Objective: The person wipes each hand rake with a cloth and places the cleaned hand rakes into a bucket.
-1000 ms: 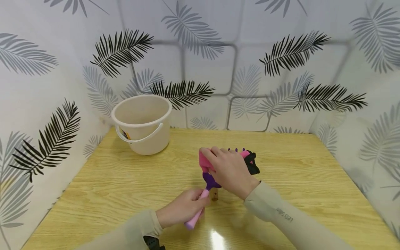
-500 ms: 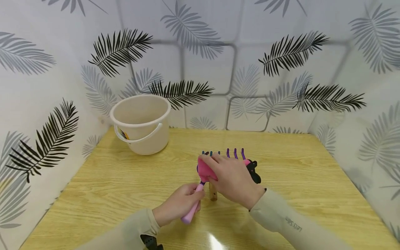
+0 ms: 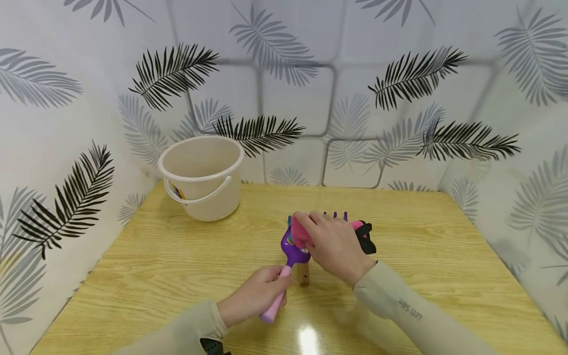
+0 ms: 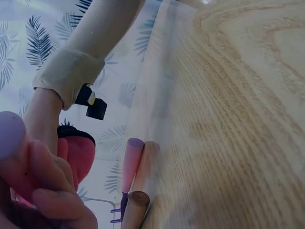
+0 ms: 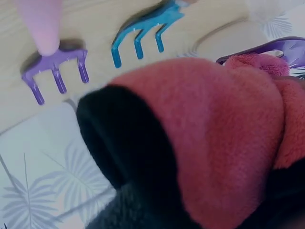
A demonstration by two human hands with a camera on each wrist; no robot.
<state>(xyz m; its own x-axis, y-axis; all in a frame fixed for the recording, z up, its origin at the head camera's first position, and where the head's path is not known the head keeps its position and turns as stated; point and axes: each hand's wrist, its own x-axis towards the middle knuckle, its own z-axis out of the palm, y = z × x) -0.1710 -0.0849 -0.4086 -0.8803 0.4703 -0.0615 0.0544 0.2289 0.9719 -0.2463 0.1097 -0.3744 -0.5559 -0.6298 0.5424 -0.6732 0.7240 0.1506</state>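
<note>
My left hand [image 3: 257, 293] grips the pink handle [image 3: 275, 303] of a small garden trowel. Its purple blade [image 3: 293, 252] points away from me, tilted above the table. My right hand [image 3: 335, 244] holds a bunched pink cloth [image 3: 300, 232] with black edging against the blade's right side, covering part of it. The cloth's black-edged end sticks out to the right of the hand. In the right wrist view the plush cloth [image 5: 205, 119] fills the middle, with the trowel's purple rim [image 5: 290, 50] behind it. The left wrist view shows the trowel's handle end [image 4: 12, 136] close up.
Two hand rakes lie on the wooden table [image 3: 399, 296] beneath my hands: a purple rake [image 5: 55, 69] with a pink handle and a blue rake [image 5: 138, 36] with a wooden handle [image 3: 303, 276]. A cream bucket [image 3: 201, 197] stands at the back left, before the leaf-patterned backdrop.
The cloth first shifts over the trowel blade, hiding most of it, then slides to the right, so more of the purple blade shows now. The trowel has tilted slightly; my left hand keeps its grip.
</note>
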